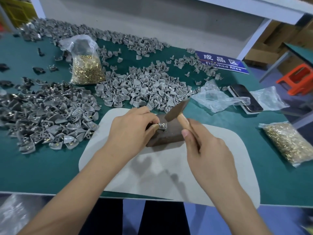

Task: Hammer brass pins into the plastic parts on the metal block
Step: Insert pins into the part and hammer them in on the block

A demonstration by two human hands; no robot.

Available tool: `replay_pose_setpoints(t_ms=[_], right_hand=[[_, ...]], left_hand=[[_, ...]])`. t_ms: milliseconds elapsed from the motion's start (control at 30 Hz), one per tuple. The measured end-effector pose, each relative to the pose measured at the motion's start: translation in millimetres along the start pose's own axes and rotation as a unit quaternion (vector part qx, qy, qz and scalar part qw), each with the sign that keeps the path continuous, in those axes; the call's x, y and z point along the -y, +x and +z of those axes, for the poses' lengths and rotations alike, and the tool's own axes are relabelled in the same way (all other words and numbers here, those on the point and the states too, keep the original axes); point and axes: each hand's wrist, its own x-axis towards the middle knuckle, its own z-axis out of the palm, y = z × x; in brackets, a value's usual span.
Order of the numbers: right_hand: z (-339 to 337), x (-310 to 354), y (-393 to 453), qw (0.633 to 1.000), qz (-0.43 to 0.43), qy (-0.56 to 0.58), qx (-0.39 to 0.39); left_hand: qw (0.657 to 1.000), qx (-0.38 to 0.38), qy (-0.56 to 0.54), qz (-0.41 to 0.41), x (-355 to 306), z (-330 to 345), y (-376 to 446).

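I see my left hand (133,128) pinching a small grey plastic part (162,126) at its fingertips, holding it down on top of the brown metal block (171,133). My right hand (203,150) has its fingers curled tight round the wooden handle of the hammer (177,110). The hammer head hangs tilted just above the part. The block sits on a pale mat (152,175) on the green counter (42,167).

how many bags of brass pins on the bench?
2. One bag of brass pins stands upright at back left, among the grey parts. A second bag lies flat at the right edge. The crumpled clear bags near the phone look empty.
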Motion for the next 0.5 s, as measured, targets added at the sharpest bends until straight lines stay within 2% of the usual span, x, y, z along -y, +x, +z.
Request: replay_pose_setpoints(t_ms=[67, 167, 300, 433, 500], right_hand=[[0.6, 4.1, -2.7, 0.999, 0.003, 0.04, -0.024], [-0.2, 3.9, -2.6, 0.999, 0.0, -0.011, 0.041], [-2.4, 4.4, -3.6, 0.997, 0.006, 0.049, -0.051], [1.8, 0.5, -2.0, 0.999, 0.015, 0.002, 0.032], [1.4, -1.6, -1.7, 1.0, 0.015, 0.02, -0.017]], left_hand=[[1.0, -0.001, -0.003, -0.003, 0.1, 0.4, -0.5], [1.0, -0.003, -0.002, -0.012, 0.7, 1.6, -0.4], [1.0, -0.003, -0.012, -0.016, 2.5, 3.5, -0.3], [1.0, -0.005, -0.009, -0.007, 4.2, 3.4, 0.6], [1.0, -0.007, -0.009, -0.004, 4.5, 3.6, 1.0]])
